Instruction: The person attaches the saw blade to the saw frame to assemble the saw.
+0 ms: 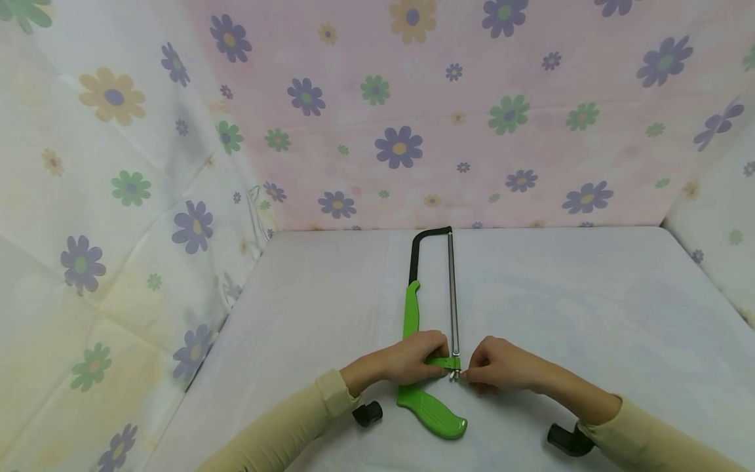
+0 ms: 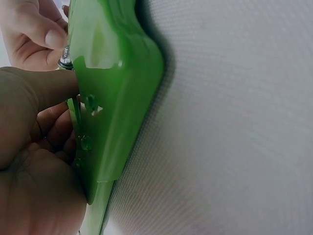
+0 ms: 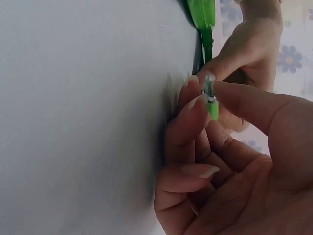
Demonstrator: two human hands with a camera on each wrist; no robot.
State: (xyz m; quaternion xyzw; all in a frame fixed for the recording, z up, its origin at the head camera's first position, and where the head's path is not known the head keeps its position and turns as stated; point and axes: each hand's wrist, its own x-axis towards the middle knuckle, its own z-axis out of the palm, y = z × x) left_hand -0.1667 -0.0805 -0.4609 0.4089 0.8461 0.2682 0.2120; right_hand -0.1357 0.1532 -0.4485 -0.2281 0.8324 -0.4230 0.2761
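Observation:
A hacksaw [image 1: 411, 314] with a green handle and black front frame lies on the white-covered table, its front end pointing away from me. The silver blade bar [image 1: 453, 295] runs along its right side. My left hand [image 1: 409, 359] grips the green rear bracket between handle and blade, its thumb against the bracket in the left wrist view. At that bracket's end sits a small metal wing nut [image 3: 209, 89] on a threaded screw [image 2: 66, 53]. Thumb and index finger of my right hand [image 1: 508, 366] pinch the wing nut, while the other fingers curl near the tabletop.
The white table [image 1: 590, 314] backs onto a pink flowered cloth [image 1: 472, 85]. Another flowered cloth [image 1: 153, 164] hangs along the left side. Black wrist-camera mounts [image 1: 368, 414] stick out below both forearms, close to the table.

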